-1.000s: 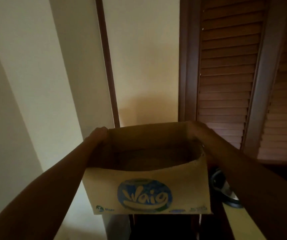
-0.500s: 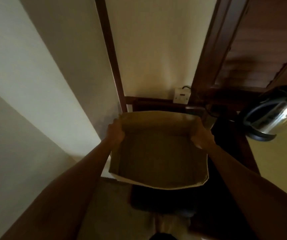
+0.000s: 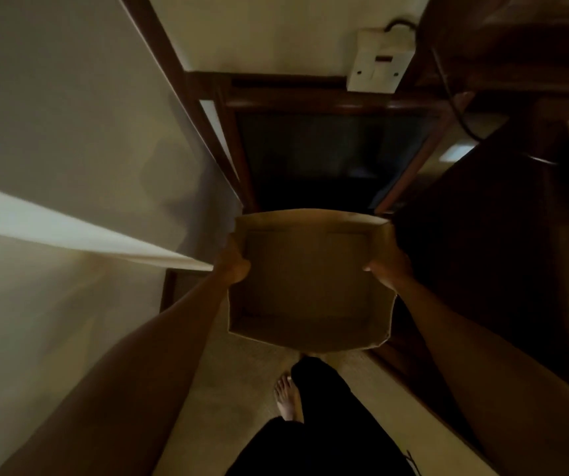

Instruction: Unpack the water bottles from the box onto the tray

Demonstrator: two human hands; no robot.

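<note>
Now, box: cardboard box (image 3: 307, 286) empty, no bottles/tray in view.
Hands: left hand (image 3: 233, 266) & right hand (image 3: 387, 269) each grip a side wall.
Left: prob. stow box.

The floor (image 3: 228, 383) is pale and dim, running between a light wall on the left and dark wooden furniture on the right. One bare foot (image 3: 286, 396) stands on it, toes toward the wall ahead, beside a dark trouser leg (image 3: 327, 400). The dark wood frame (image 3: 238, 159) of the furniture ahead comes down to the floor.
</note>
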